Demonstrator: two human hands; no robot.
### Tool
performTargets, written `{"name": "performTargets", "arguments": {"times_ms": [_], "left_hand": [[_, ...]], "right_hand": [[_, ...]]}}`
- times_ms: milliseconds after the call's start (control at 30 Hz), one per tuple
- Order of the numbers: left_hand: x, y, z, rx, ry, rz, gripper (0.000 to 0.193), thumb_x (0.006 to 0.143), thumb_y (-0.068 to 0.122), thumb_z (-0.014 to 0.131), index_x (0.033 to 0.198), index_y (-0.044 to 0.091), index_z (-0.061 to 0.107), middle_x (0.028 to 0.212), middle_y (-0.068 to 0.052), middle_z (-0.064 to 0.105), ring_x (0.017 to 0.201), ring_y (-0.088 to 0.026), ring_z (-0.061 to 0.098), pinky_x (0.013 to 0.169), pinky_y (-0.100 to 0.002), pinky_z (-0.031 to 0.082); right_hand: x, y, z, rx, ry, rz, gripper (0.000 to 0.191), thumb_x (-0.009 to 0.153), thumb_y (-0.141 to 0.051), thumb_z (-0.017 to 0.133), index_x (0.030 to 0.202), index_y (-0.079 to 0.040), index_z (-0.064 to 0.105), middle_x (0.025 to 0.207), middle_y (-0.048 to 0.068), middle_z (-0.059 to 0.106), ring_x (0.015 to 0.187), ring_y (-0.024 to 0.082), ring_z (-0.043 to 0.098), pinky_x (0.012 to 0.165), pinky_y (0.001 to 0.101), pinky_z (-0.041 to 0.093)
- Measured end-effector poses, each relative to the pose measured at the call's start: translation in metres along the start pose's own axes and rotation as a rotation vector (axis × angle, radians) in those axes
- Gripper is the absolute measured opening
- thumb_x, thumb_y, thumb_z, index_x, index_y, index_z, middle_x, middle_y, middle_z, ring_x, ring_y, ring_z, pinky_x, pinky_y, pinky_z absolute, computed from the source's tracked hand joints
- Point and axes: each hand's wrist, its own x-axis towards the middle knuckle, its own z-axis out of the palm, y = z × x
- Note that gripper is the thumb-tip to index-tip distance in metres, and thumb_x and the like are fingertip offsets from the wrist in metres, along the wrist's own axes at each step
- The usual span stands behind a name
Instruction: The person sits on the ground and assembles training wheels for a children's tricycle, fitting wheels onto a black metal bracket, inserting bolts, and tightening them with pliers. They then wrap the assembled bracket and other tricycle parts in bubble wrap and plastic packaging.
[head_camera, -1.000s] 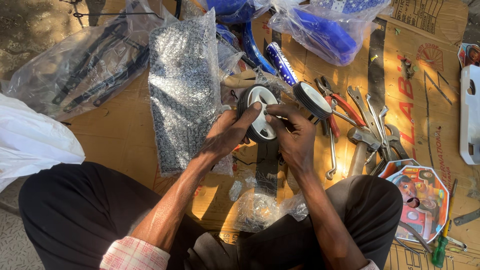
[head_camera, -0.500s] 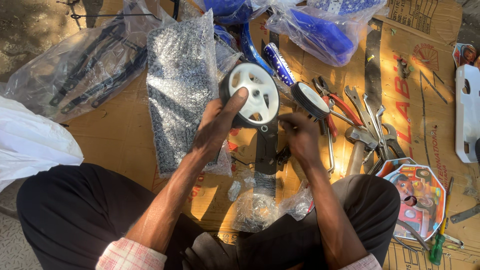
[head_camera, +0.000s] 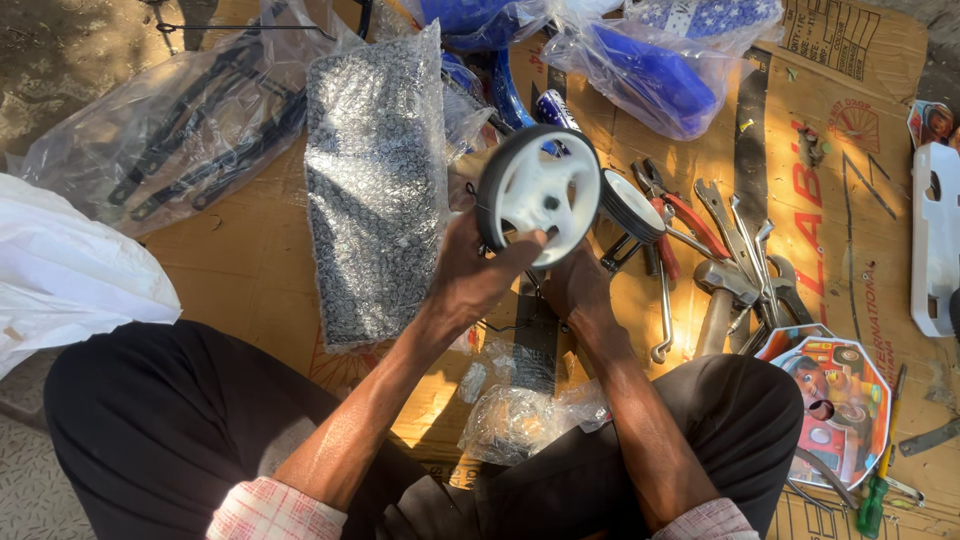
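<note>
The left hand (head_camera: 470, 285) grips a small white wheel (head_camera: 540, 195) with a black tyre, fingers curled up round its lower rim, lifted above the middle of the cardboard sheet (head_camera: 250, 265). The right hand (head_camera: 578, 292) sits just below it; its fingers are hidden, so I cannot tell their grip. A second wheel (head_camera: 632, 205) stands close to the right, then wrenches (head_camera: 735, 235). A bubble-wrapped bundle (head_camera: 375, 190) crowds the left.

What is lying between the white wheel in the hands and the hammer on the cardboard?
In the head view, a second wheel and red-handled pliers lie between the white wheel and the hammer.
</note>
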Motion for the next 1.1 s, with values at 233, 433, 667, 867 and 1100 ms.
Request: {"name": "performTargets", "arguments": {"times_ms": [233, 433, 667, 867, 1100], "left_hand": [[-0.004, -0.007, 0.004, 0.234, 0.036, 0.157, 0.033, 0.084, 0.018, 0.074, 0.111, -0.002, 0.071, 0.092, -0.015, 0.077, 0.084, -0.024, 0.078, 0.076, -0.035, 0.062], [0.003, -0.018, 0.006, 0.37, 0.122, 0.219, 0.038, 0.081, 0.017, 0.08, 0.11, -0.004, 0.069, 0.088, -0.017, 0.074, 0.077, -0.024, 0.075, 0.069, -0.035, 0.06], [0.0, -0.016, 0.01, 0.352, 0.056, 0.195, 0.035, 0.087, 0.022, 0.08, 0.11, -0.003, 0.072, 0.083, -0.015, 0.076, 0.071, -0.02, 0.077, 0.063, -0.032, 0.061], [0.001, -0.017, 0.011, 0.35, 0.017, 0.215, 0.036, 0.09, 0.025, 0.077, 0.108, -0.005, 0.07, 0.077, -0.012, 0.075, 0.065, -0.018, 0.076, 0.058, -0.03, 0.062], [-0.001, -0.018, 0.011, 0.366, 0.001, 0.114, 0.036, 0.087, 0.026, 0.078, 0.108, -0.004, 0.072, 0.072, -0.01, 0.074, 0.059, -0.017, 0.073, 0.054, -0.031, 0.058]], "right_hand": [[0.0, -0.009, -0.033, 0.113, 0.081, 0.027, 0.025, 0.092, -0.004, 0.062, 0.117, -0.002, 0.065, 0.097, 0.012, 0.073, 0.09, 0.022, 0.069, 0.08, 0.0357, 0.055], [0.001, -0.03, -0.092, 0.957, 0.222, 0.177, 0.02, 0.102, -0.007, 0.066, 0.122, -0.001, 0.067, 0.107, 0.007, 0.072, 0.099, 0.013, 0.07, 0.09, 0.0284, 0.06], [0.0, -0.055, -0.124, 1.131, 0.167, 0.171, 0.018, 0.098, -0.004, 0.072, 0.114, 0.003, 0.072, 0.11, 0.006, 0.073, 0.099, 0.014, 0.071, 0.089, 0.031, 0.06], [0.001, -0.064, -0.116, 1.05, 0.185, 0.186, 0.015, 0.096, -0.003, 0.074, 0.11, 0.0, 0.071, 0.101, 0.007, 0.075, 0.092, 0.014, 0.071, 0.087, 0.0297, 0.061], [0.0, -0.06, -0.113, 1.009, 0.169, 0.148, 0.013, 0.096, -0.001, 0.074, 0.109, 0.0, 0.072, 0.103, 0.006, 0.075, 0.096, 0.01, 0.069, 0.089, 0.0261, 0.057]]}}
